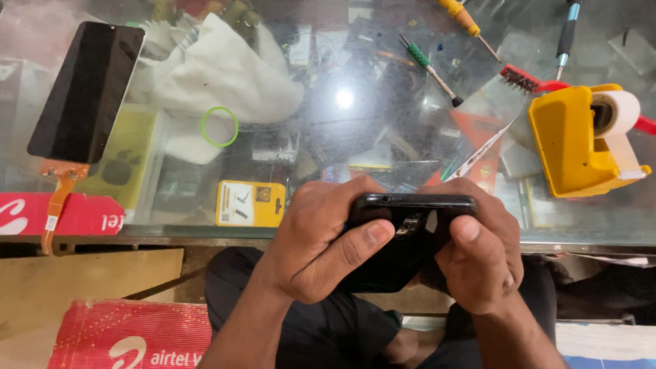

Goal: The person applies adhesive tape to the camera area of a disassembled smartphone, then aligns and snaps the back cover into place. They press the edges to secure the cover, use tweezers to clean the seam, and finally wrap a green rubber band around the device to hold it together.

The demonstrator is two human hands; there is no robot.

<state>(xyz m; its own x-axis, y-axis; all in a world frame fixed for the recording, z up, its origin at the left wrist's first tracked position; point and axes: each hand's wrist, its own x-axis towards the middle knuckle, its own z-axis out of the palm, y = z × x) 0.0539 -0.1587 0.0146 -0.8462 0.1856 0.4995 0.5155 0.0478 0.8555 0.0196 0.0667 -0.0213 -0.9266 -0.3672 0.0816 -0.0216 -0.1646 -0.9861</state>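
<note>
Both of my hands grip a black phone [403, 229] at the near edge of a glass counter [342, 130]. My left hand [321, 239] wraps its left side, thumb pressed on the upturned face. My right hand [478, 253] holds the right side, its thumb also on that face. The phone's top edge points away from me. A small opening with parts shows between the thumbs.
A loose phone screen panel with an orange flex cable [85, 92] lies at the far left. A white cloth [219, 68], a green ring [219, 126], two screwdrivers [430, 68], tweezers [478, 152], a red brush [526, 78] and a yellow tape dispenser [581, 140] lie on the glass.
</note>
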